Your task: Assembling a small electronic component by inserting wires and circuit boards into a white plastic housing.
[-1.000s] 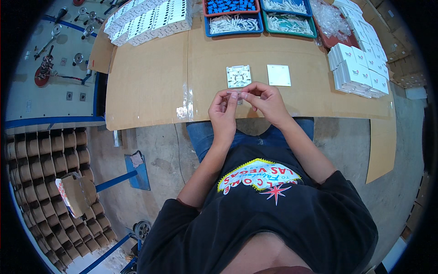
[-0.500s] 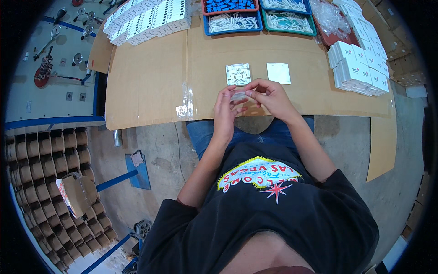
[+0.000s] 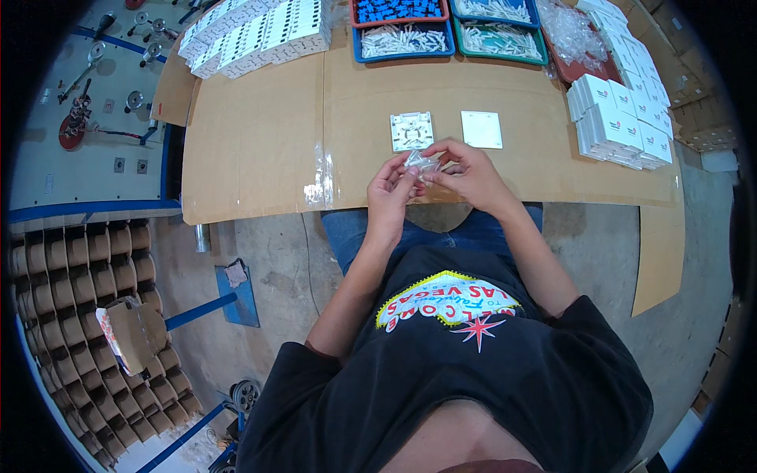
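Between my two hands, just above the table's near edge, is a small clear plastic bag (image 3: 423, 163), crumpled and shiny. What it contains is too small to make out. My left hand (image 3: 388, 188) pinches its left side between thumb and fingers. From the right, my right hand (image 3: 471, 177) grips the bag with thumb and forefinger. Just beyond my fingers lies a square white plastic frame (image 3: 412, 131) with its moulded inner side up. A flat white square plate (image 3: 482, 129) rests to the right of it.
Cardboard covers the table (image 3: 252, 142). Stacked white parts (image 3: 268, 35) stand far left. Trays at the back hold blue pieces (image 3: 398, 9) and white plugs (image 3: 404, 39). Clear bags fill a red tray (image 3: 579, 39) beside piled white plates (image 3: 619, 118). A divided cardboard rack (image 3: 71, 315) stands lower left.
The plastic bag has turned and bunched up between my fingers, and it now sits a little farther right. My left fingers have closed in on it. The frame and plate stay in place.
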The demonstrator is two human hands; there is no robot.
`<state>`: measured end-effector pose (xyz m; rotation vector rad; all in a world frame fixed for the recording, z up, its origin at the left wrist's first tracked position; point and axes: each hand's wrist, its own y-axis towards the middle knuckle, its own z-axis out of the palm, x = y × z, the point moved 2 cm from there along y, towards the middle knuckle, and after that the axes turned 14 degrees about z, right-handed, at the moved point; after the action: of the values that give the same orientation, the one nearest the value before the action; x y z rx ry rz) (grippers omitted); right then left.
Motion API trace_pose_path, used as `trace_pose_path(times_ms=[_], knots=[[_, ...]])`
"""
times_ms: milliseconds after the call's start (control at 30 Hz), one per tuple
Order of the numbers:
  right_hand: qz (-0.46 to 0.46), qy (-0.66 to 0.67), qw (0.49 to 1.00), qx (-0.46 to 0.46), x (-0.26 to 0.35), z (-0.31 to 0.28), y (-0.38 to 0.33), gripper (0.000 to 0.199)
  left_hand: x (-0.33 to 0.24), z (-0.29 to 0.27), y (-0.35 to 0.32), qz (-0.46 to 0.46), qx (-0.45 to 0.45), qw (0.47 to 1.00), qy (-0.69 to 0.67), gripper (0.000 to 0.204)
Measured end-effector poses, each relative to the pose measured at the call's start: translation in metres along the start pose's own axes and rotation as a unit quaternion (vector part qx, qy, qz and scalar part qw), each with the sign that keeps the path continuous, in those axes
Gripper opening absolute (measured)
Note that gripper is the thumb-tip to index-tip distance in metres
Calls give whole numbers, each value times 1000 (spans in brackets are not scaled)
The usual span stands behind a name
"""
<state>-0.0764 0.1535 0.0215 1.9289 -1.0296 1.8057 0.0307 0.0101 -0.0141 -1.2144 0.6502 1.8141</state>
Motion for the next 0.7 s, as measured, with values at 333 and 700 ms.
trace_pose_path(times_ms=[333, 700], knots=[[3, -7, 1000, -28, -16, 2, 9, 31, 13, -15, 6, -14, -40, 999, 14, 28], [32, 16, 999, -4, -28, 5, 16, 28, 8, -14, 8, 57, 23, 996, 63, 16]])
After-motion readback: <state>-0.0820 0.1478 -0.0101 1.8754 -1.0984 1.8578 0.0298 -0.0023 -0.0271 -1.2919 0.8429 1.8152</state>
